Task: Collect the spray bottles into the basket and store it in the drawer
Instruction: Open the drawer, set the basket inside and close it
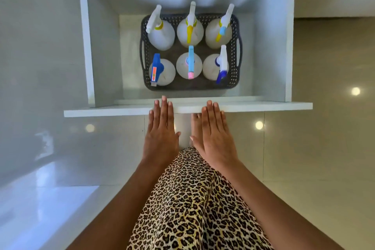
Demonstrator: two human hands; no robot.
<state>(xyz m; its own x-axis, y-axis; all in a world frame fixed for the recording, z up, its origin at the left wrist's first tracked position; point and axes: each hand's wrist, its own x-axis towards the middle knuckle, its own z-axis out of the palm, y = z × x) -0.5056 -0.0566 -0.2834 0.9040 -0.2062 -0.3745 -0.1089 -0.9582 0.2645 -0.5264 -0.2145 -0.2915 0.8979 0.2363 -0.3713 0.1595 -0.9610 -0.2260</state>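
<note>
Leopard-print skirt (194,205) nearest me, glossy tiled floor (314,148) either side. My left hand (161,130) and right hand (215,134) are both flat, fingers straight and together, gripping nothing, palms down. Fingertips of both lie over the top edge of the white drawer front (253,106), left hand near the middle, right hand just beside it to the right; I can't tell how firmly they press. A bare foot (195,126) shows between my hands on the floor. Beyond the front panel, the white drawer (289,46) stands open. Dark perforated basket (233,79) sits on the drawer bottom, roughly centred, side handles left and right. Six spray bottles (189,32) stand upright inside it, two rows of three: yellow and white triggers in the far row, blue, light blue with pink, and white with blue in the near row.
</note>
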